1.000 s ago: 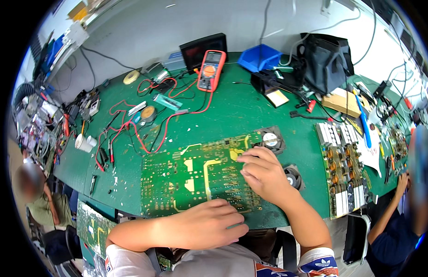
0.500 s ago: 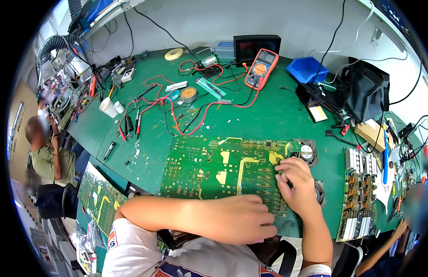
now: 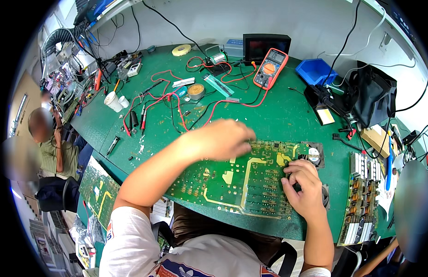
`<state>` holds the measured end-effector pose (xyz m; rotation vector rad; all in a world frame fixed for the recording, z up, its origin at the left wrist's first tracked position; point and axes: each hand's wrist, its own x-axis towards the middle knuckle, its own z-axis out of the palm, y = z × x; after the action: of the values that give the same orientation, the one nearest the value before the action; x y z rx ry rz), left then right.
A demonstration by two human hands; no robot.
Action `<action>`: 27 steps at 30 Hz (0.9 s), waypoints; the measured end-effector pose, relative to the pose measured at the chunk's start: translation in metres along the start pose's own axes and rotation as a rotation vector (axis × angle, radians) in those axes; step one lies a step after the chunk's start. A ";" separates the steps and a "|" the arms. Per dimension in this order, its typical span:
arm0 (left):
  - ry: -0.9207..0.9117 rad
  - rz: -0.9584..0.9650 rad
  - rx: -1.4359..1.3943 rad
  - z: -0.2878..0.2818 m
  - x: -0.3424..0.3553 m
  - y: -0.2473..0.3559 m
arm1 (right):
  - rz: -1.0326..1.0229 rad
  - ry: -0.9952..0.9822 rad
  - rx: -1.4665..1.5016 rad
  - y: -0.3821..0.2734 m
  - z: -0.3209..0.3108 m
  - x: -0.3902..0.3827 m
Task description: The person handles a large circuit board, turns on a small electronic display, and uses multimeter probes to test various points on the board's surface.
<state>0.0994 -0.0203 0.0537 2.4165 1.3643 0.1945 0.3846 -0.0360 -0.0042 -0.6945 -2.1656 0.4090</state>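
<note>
A large green circuit board with yellow-gold patches lies flat on the green bench in front of me. My left hand is over the board's far left part, with its forearm reaching across from the left. Motion smears its fingers, and I cannot make out anything in them. At the board's right edge rests my right hand, fingers curled and thumb bent towards them. Whatever is between those fingertips is hidden. Small black fans sit just beyond the board's right edge.
An orange multimeter stands at the back with red and black leads. Behind the board are a round tin and tweezers-like pen tools. A blue bin is at back right. Another component-filled board lies right; a person sits left.
My left hand has swung from the board's near edge to its far side, uncovering the near edge. My right hand stays at the board's right edge. The whole view has shifted slightly.
</note>
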 end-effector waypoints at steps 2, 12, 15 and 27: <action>0.090 -0.094 0.062 0.005 0.005 -0.040 | 0.013 -0.001 0.011 -0.002 0.000 0.001; -0.115 -0.196 0.053 -0.001 -0.003 -0.061 | 0.098 0.067 -0.066 0.008 0.001 -0.001; -0.059 -0.054 0.057 0.005 -0.002 -0.046 | 0.103 0.129 -0.096 0.012 -0.002 -0.003; -0.055 -0.071 -0.051 0.013 0.003 -0.041 | 0.338 0.103 -0.107 0.021 0.001 -0.009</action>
<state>0.0721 -0.0016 0.0263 2.3101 1.4015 0.1417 0.3960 -0.0248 -0.0205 -1.1244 -1.9860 0.4231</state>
